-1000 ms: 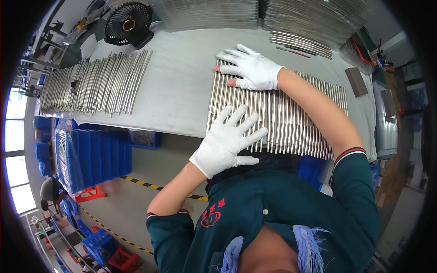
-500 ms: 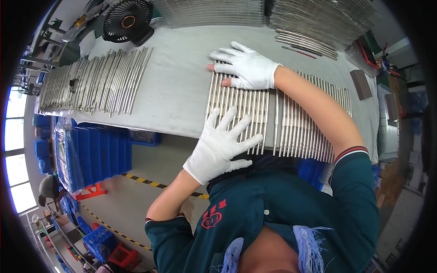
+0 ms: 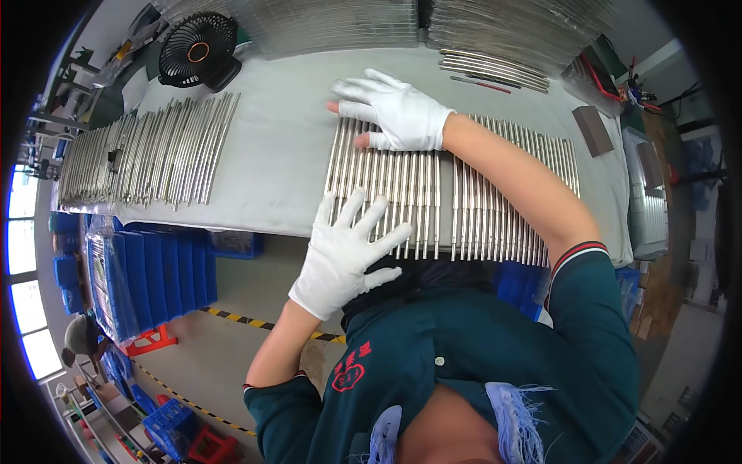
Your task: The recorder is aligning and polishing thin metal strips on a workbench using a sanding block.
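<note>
Thin shiny metal rods lie side by side in a row along the table's near edge, their near ends level with it or just past it. My left hand, in a white glove, rests its spread fingers on the near left part of this row. Across the far ends of the same rods lies my right hand, its glove leaving the thumb tip and another fingertip bare. Its fingers are stretched out flat. A narrow gap parts these rods from a second group of rods, which my right forearm crosses.
More rods lie at the table's left, with a small dark object on them. A black fan stands behind. Clear-wrapped stacks line the back, near several loose rods. A brown block sits right; blue crates stand below left.
The whole view has shifted slightly, so the scene sits further left in it. Both hands stay spread over the same rods, with little visible movement against them.
</note>
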{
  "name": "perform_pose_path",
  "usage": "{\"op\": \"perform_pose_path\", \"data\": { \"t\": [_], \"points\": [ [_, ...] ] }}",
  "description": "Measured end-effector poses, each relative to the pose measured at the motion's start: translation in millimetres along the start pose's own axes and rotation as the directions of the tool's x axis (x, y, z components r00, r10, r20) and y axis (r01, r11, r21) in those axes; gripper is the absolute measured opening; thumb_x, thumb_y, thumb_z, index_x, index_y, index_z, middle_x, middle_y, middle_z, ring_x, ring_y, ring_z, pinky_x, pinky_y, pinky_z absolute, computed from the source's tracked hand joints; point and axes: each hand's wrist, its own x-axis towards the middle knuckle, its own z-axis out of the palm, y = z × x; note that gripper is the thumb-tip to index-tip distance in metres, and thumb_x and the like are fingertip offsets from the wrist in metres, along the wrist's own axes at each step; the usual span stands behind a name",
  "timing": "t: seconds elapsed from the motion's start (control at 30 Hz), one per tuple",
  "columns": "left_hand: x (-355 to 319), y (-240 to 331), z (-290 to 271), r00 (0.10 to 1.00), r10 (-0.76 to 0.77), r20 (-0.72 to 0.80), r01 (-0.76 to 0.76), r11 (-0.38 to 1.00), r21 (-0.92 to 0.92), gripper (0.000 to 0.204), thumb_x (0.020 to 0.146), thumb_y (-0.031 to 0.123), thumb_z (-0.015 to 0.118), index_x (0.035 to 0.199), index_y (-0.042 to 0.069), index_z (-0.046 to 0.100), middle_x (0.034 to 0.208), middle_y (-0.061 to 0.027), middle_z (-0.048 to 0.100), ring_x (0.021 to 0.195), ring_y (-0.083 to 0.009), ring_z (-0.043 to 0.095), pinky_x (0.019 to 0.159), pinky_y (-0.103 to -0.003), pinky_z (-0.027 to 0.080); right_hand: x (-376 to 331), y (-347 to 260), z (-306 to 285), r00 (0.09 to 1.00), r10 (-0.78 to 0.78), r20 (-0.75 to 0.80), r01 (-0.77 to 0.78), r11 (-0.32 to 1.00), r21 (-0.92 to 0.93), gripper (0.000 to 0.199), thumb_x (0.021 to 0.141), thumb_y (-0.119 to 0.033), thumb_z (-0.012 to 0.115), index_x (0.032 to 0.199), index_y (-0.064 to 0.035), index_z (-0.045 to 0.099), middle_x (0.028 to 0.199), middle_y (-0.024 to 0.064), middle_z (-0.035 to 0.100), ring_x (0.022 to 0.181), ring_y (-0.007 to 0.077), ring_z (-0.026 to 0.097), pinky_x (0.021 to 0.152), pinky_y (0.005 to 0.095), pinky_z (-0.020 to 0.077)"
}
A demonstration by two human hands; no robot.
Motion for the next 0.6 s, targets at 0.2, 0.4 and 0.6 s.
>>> {"op": "perform_pose_path", "data": {
  "t": [0.2,0.4,0.6],
  "points": [
    [-32,-16,-5,0.982,-0.185,0.043,0.180,0.979,0.094,0.077,0.073,0.044,0.079,0.139,0.012,0.053,0.146,-0.0246,0.042,0.138,-0.0481,0.034,0.112,-0.058,0.028,-36,30,-28,0.983,0.036,-0.182,-0.062,0.988,-0.140,0.071,0.096,-0.062,0.046,0.150,-0.0168,0.042,0.154,0.0155,0.040,0.144,0.0323,0.035,0.122,0.0480,0.0227],
    [-36,-19,-6,0.974,-0.225,-0.010,0.224,0.963,0.150,0.078,0.072,0.047,0.078,0.138,0.014,0.054,0.141,-0.0229,0.046,0.133,-0.0464,0.038,0.111,-0.060,0.028,-116,57,-44,0.973,0.229,0.015,-0.223,0.958,-0.180,0.078,0.095,-0.068,0.040,0.152,-0.0154,0.037,0.157,0.0153,0.034,0.146,0.0344,0.029,0.122,0.0486,0.0197],
    [6,10,-6,0.996,-0.037,0.083,0.030,0.996,0.087,0.079,0.074,0.049,0.075,0.138,0.008,0.052,0.141,-0.0250,0.046,0.133,-0.0468,0.040,0.113,-0.058,0.025,-143,43,-40,0.980,0.180,0.084,-0.167,0.975,-0.144,0.083,0.093,-0.074,0.031,0.151,-0.0144,0.040,0.156,0.0175,0.035,0.146,0.0384,0.028,0.122,0.0522,0.0162]
  ]
}}
